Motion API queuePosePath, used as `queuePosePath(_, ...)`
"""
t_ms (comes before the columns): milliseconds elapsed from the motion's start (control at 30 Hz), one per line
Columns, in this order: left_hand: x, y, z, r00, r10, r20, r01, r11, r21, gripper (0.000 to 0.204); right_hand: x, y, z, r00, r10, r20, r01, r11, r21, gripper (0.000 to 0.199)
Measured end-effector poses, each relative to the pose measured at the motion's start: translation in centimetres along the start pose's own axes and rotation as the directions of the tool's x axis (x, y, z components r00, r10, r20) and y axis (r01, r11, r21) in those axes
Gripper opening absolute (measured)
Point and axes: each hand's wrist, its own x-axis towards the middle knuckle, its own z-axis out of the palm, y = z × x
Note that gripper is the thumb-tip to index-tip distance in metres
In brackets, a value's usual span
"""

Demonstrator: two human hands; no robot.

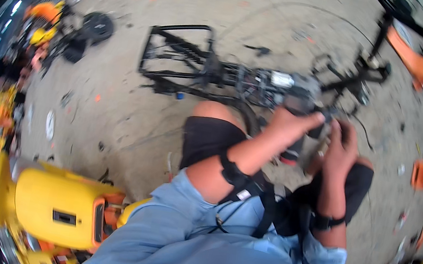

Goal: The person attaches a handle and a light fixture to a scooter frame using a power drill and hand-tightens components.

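Observation:
A stripped black vehicle frame (pixel 173 78) lies on the floor in front of my knees. Wiring and a grey metal unit (pixel 304 89) fill its middle. Over the near right side of that unit, my left hand (pixel 290 125) is closed with its thumb stretched to the right, by a small dark part (pixel 328 114). My right hand (pixel 342 148) is just right of it, fingers bent together toward the same part. Blur and the fingers hide what each hand grips. Below my left hand, a dark cylinder with a red end (pixel 289 157) shows between my legs.
A black bar assembly (pixel 370 66) rises at the frame's right end. A yellow machine body (pixel 56 207) stands close on my left. Orange pieces (pixel 421 174) lie to the right, and a black wheel (pixel 97 28) lies far left. Small scraps dot the concrete floor (pixel 130 118).

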Motion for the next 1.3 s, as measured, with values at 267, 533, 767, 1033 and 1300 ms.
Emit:
queuePosePath(267, -0.3, 1.8, 1.4, 0.974, 0.222, 0.05, -0.225, 0.972, 0.075, 0.035, -0.2, 1.0, 0.8, 0.984, -0.12, -0.13, 0.142, 0.975, 0.173, 0.013)
queuePosePath(533, -0.9, 1.0, 1.3, 0.949, 0.275, 0.154, -0.289, 0.954, 0.078, 0.048, -1.3, -0.5, 0.1, 0.951, -0.256, -0.17, 0.263, 0.965, 0.014, 0.013)
queuePosePath(767, -1.0, 1.2, 0.7, 0.842, 0.457, 0.288, -0.537, 0.65, 0.538, 0.061, -1.6, -0.8, -0.3, 0.921, -0.319, -0.222, 0.318, 0.947, -0.043, 0.016)
queuePosePath(1033, -1.1, 1.0, 1.7, 0.839, 0.486, 0.245, -0.544, 0.75, 0.375, 0.05, -1.7, -0.8, -0.6, 0.871, -0.446, -0.206, 0.418, 0.893, -0.165, 0.019)
queuePosePath(1300, -0.8, 1.2, 2.1, 0.984, 0.17, 0.052, -0.152, 0.958, -0.244, 0.038, -3.2, -4.6, -2.1, 0.938, -0.346, 0.002, 0.344, 0.931, -0.12, 0.032)
